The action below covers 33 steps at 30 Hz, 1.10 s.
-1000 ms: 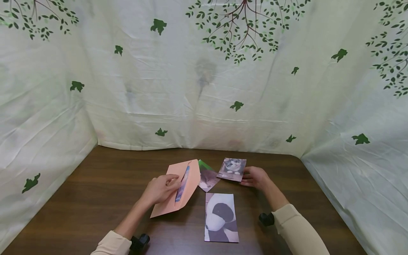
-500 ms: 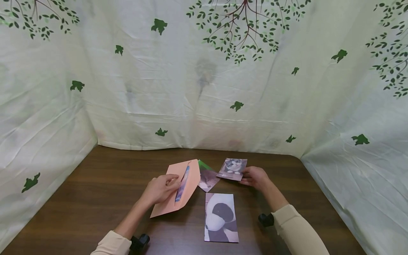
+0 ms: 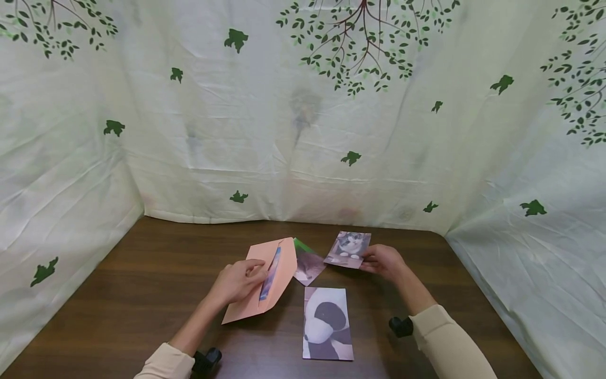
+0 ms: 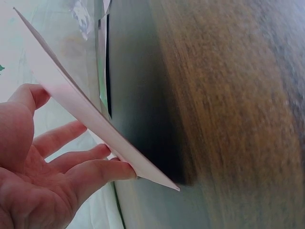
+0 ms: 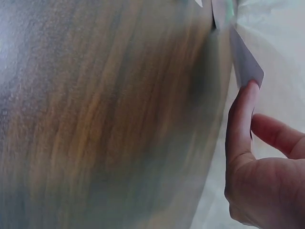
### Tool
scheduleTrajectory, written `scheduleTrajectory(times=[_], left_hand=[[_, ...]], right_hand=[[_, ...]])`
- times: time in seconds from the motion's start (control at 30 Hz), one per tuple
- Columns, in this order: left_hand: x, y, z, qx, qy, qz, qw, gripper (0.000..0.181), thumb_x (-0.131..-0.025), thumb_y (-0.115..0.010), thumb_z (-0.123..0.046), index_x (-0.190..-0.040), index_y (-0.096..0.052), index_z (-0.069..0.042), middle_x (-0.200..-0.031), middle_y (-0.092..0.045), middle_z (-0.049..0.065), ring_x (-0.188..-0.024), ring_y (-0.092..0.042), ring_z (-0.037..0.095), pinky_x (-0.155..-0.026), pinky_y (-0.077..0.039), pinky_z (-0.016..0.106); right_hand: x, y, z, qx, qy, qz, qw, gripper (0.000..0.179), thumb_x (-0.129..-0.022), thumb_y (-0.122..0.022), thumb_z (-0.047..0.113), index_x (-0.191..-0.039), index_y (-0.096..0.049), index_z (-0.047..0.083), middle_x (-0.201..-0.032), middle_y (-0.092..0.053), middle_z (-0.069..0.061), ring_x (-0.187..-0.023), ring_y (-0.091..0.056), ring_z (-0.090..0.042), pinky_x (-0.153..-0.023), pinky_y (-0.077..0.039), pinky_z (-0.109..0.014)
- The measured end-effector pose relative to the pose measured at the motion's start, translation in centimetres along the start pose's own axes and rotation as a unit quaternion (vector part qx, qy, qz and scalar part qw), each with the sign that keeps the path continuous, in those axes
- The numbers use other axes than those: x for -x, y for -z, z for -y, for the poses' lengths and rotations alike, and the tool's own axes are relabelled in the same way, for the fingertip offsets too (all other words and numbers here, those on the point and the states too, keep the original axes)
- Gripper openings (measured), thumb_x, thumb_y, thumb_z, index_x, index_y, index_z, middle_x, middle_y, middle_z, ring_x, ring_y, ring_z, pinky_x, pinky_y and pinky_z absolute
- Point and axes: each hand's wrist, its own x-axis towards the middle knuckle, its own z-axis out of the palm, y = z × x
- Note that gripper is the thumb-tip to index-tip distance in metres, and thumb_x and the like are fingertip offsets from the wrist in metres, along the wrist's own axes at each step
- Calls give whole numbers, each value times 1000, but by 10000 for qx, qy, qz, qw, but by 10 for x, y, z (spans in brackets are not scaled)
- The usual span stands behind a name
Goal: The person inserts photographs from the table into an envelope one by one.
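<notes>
My left hand (image 3: 236,281) grips a salmon-pink envelope (image 3: 242,311), holding it tilted over the table, fingertips at its open slot. Inside that slot shows a blue-purple card (image 3: 271,276). The left wrist view has the envelope (image 4: 90,112) edge-on, with fingertips against its surface. On the right, my right hand (image 3: 385,261) pinches the lower right edge of a small photo card (image 3: 347,248) picturing a grey-and-white cat. From the right wrist, that card (image 5: 245,62) stands raised at a slant above the fingertips.
A purple card with a green corner (image 3: 310,267) lies between envelope and cat photo, partly hidden by the envelope. Nearer me, a larger card (image 3: 327,323) with a black-and-white animal picture lies flat on the brown wooden table (image 3: 142,310). A white leaf-print curtain (image 3: 203,152) encloses the back and sides.
My right hand has shifted slightly right, and the cat photo has moved up and to the right with it. The left hand and envelope have stayed almost still.
</notes>
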Motion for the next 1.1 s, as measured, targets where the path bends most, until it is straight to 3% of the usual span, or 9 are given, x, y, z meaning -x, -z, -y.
scheduleTrajectory(times=[0.5,1.1], left_hand=[[0,0,0,0,-35,-5,10000,46,-100,-58,-40,-136,-66,-11,-135,-64,22,-125,-59,45,-99,-48,58],[0,0,0,-47,-78,-38,10000,46,-100,-60,-39,-135,-66,-10,-134,-65,22,-125,-59,46,-99,-47,59]], right_hand=[[10,-1,13,315,237,272,9989,35,-99,-54,3,-130,-49,-11,-92,-64,-10,-71,-68,-16,-68,-61,-31],[15,-22,24,448,485,703,9953,27,-97,-55,5,-120,-56,-10,-84,-68,-7,-69,-70,-16,-66,-61,-31]])
